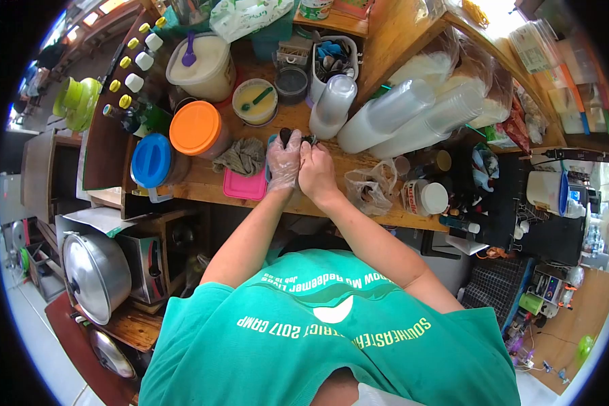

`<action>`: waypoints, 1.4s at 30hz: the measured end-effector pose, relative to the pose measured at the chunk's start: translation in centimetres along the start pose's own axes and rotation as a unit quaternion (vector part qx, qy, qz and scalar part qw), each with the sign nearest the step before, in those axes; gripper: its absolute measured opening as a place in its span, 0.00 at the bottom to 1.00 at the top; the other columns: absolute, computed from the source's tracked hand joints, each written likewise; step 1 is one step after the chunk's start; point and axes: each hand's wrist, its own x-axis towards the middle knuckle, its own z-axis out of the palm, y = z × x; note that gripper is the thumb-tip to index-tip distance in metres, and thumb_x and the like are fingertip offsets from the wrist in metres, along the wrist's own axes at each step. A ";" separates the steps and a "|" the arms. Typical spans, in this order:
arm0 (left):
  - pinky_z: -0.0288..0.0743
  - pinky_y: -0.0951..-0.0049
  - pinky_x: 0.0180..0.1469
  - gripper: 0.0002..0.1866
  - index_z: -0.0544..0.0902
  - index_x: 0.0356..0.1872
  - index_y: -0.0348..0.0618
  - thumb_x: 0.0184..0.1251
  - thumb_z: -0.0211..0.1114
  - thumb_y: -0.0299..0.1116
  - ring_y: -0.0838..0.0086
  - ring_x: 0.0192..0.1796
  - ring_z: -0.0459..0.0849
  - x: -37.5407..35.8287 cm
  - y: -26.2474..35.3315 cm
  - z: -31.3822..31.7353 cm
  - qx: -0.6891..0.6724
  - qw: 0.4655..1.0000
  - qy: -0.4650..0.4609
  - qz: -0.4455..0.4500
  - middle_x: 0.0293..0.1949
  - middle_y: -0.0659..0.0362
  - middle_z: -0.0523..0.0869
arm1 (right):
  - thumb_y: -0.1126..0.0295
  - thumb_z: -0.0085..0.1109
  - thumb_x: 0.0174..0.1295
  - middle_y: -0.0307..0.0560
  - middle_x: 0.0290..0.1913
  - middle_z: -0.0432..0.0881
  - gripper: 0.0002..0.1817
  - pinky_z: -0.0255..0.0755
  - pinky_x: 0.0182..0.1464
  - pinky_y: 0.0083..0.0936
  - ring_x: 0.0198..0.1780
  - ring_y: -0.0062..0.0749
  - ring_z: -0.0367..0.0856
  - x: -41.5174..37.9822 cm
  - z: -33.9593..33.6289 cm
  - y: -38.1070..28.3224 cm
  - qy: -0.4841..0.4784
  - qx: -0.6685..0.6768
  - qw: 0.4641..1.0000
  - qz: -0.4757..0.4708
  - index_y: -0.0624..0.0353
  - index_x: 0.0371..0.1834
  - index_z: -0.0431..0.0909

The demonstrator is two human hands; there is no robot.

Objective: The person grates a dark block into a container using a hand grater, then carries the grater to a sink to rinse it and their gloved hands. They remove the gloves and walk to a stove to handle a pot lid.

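My left hand [284,162], in a clear plastic glove, is closed at the front of the wooden counter. Pressed against it is my bare right hand [316,169], with its fingers curled. A small dark object [285,135] shows at the tips of the gloved fingers, too small and too covered to name. Something dark and thin also shows by the right fingertips. Beside the left hand are a crumpled grey-brown cloth [242,157] and a pink lid or board [245,185]. Behind the hands stands a tub of pale yellow contents [255,101] with a green spoon.
Stacked clear plastic cups [389,116] stand right of the hands, near a clear plastic bag [371,188] and a white-lidded jar [426,197]. At left are an orange-lidded tub [196,128], a blue-lidded pitcher [152,161] and several bottles [134,82]. A large metal pot [96,277] sits lower left.
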 end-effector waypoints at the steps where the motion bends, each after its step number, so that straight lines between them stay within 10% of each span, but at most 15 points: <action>1: 0.71 0.63 0.35 0.18 0.81 0.31 0.33 0.65 0.64 0.43 0.62 0.28 0.78 0.4 -0.6 -0.1 0.053 0.999 0.007 0.001 0.26 0.48 0.83 | 0.61 0.35 0.75 0.70 0.37 0.79 0.26 0.65 0.48 0.48 0.43 0.66 0.74 -0.1 0.0 -0.1 0.003 0.003 1.000 -0.007 0.72 0.32 0.78; 23: 0.71 0.57 0.35 0.22 0.81 0.25 0.33 0.62 0.63 0.48 0.50 0.28 0.80 0.6 -1.1 -1.3 0.085 0.996 0.004 0.009 0.24 0.42 0.81 | 0.62 0.34 0.74 0.69 0.41 0.79 0.24 0.64 0.54 0.50 0.48 0.64 0.74 0.3 0.2 -1.3 -0.065 -0.028 0.996 0.048 0.70 0.37 0.78; 32: 0.73 0.55 0.38 0.24 0.83 0.27 0.33 0.62 0.61 0.50 0.47 0.33 0.83 0.4 -0.1 -1.7 0.094 0.995 -0.022 -0.006 0.27 0.40 0.83 | 0.62 0.35 0.74 0.68 0.34 0.78 0.25 0.65 0.45 0.49 0.39 0.63 0.74 0.0 1.5 -0.3 -0.034 -0.010 0.998 0.053 0.70 0.28 0.75; 34: 0.73 0.54 0.38 0.24 0.83 0.27 0.33 0.62 0.61 0.50 0.46 0.34 0.83 0.8 -1.1 -1.8 0.131 0.991 -0.024 0.003 0.28 0.40 0.84 | 0.58 0.36 0.76 0.57 0.19 0.69 0.28 0.60 0.32 0.42 0.24 0.48 0.66 0.0 1.2 0.3 -0.014 -0.002 0.999 0.031 0.69 0.23 0.70; 37: 0.73 0.53 0.41 0.24 0.83 0.28 0.33 0.62 0.60 0.50 0.45 0.37 0.83 0.5 0.0 -2.1 0.175 0.984 -0.023 -0.003 0.31 0.38 0.84 | 0.61 0.36 0.75 0.67 0.29 0.77 0.26 0.63 0.39 0.49 0.34 0.63 0.74 -0.1 0.3 -0.2 -0.047 -0.021 0.996 0.076 0.70 0.24 0.74; 42: 0.72 0.52 0.44 0.24 0.83 0.31 0.32 0.63 0.61 0.50 0.42 0.41 0.81 0.2 -0.3 -1.4 0.112 0.992 -0.047 0.015 0.34 0.36 0.83 | 0.60 0.36 0.75 0.65 0.26 0.75 0.27 0.62 0.37 0.48 0.31 0.61 0.73 -0.2 0.7 0.1 -0.026 -0.013 0.998 0.054 0.69 0.22 0.72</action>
